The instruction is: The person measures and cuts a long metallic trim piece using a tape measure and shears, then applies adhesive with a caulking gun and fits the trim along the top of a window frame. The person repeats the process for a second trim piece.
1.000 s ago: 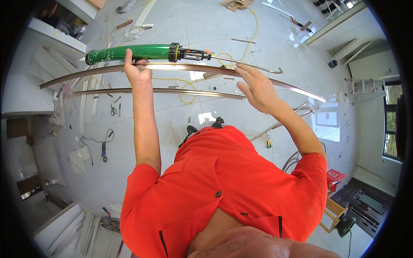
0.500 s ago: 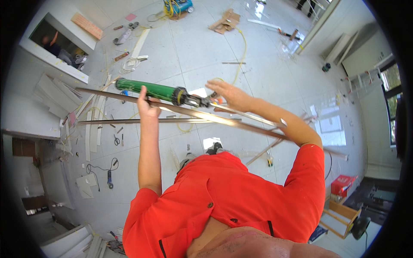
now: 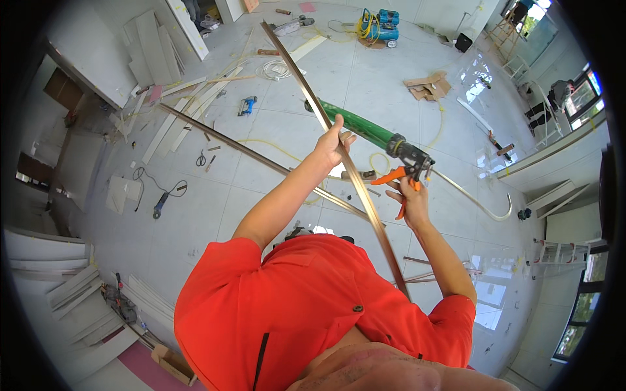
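Note:
My left hand (image 3: 334, 144) is closed around a long bronze-coloured metal strip (image 3: 365, 195), which slants from far left down toward my right side. Behind it lies the green barrel of a caulking gun (image 3: 362, 124), close against the left fingers; whether they also grip the barrel is partly hidden. On the gun's orange handle and trigger (image 3: 391, 176) is my right hand (image 3: 414, 203), fingers curled about them. The gun's bent silver rod (image 3: 476, 199) sticks out to the right, hooked at its end. A second metal strip (image 3: 241, 144) passes below my left forearm.
Around the floor lie a blue cordless tool (image 3: 247, 105), an angle grinder (image 3: 159, 207) with its cable, scissors (image 3: 201, 158) and pale boards (image 3: 189, 117). Farther off are a blue compressor (image 3: 379, 27), flattened cardboard (image 3: 428, 86) and a stepladder (image 3: 562, 253). A person (image 3: 559, 94) stands at far right.
My right hand, earlier open beside the gun's rear, now holds its orange handle. The gun and strip have swung to a steeper slant, and my view has turned to the right.

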`<action>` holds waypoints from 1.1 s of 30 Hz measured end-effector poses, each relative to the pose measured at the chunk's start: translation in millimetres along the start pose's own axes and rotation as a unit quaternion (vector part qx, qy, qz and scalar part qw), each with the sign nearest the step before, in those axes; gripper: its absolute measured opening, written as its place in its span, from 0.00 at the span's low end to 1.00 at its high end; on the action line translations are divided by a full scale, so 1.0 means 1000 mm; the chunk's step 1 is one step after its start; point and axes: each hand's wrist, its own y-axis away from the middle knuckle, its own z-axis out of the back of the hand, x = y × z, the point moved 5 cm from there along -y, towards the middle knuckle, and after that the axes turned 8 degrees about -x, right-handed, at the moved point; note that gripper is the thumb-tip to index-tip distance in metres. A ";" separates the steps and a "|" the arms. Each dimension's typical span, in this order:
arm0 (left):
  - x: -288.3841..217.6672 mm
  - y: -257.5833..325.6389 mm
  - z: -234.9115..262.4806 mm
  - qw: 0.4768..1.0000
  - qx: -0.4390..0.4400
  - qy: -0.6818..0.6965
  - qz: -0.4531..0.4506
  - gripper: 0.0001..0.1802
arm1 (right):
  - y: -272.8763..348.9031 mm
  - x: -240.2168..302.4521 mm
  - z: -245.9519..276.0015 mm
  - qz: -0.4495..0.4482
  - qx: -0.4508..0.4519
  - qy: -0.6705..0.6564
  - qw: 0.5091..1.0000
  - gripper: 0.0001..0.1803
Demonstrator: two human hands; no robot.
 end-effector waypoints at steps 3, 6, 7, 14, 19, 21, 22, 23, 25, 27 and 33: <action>-0.004 -0.006 0.022 0.998 -0.039 -0.044 -0.031 0.31 | -0.018 -0.009 0.024 -0.057 -0.062 -0.072 0.994 0.19; -0.005 0.001 0.028 0.999 0.005 -0.035 -0.016 0.32 | -0.024 -0.010 0.051 -0.035 -0.126 -0.114 0.985 0.19; -0.003 0.005 0.025 0.999 0.021 -0.023 -0.005 0.33 | -0.023 -0.007 0.062 -0.021 -0.148 -0.132 0.980 0.18; 0.006 0.004 0.020 0.995 0.040 -0.032 -0.085 0.35 | 0.008 0.048 0.071 0.140 -0.038 -0.290 0.946 0.26; 0.042 0.008 0.003 0.986 0.099 -0.056 -0.125 0.35 | 0.036 0.094 0.016 0.206 0.068 -0.386 0.897 0.30; 0.061 0.008 0.005 0.985 0.101 -0.063 -0.123 0.35 | 0.042 0.099 0.007 0.217 0.083 -0.399 0.887 0.31; 0.068 0.009 0.007 0.985 0.102 -0.065 -0.122 0.34 | 0.043 0.103 0.001 0.224 0.095 -0.398 0.885 0.31; 0.077 0.015 0.007 0.982 0.111 -0.074 -0.131 0.34 | 0.046 0.106 -0.002 0.231 0.104 -0.395 0.883 0.32; 0.086 0.031 0.003 0.976 0.130 -0.087 -0.150 0.34 | 0.049 0.111 -0.010 0.234 0.103 -0.399 0.880 0.32; 0.091 0.038 0.003 0.973 0.140 -0.090 -0.162 0.34 | 0.049 0.117 -0.021 0.228 0.114 -0.408 0.877 0.32; 0.090 0.054 0.003 0.969 0.157 -0.090 -0.167 0.36 | 0.048 0.130 -0.044 0.232 0.126 -0.405 0.875 0.32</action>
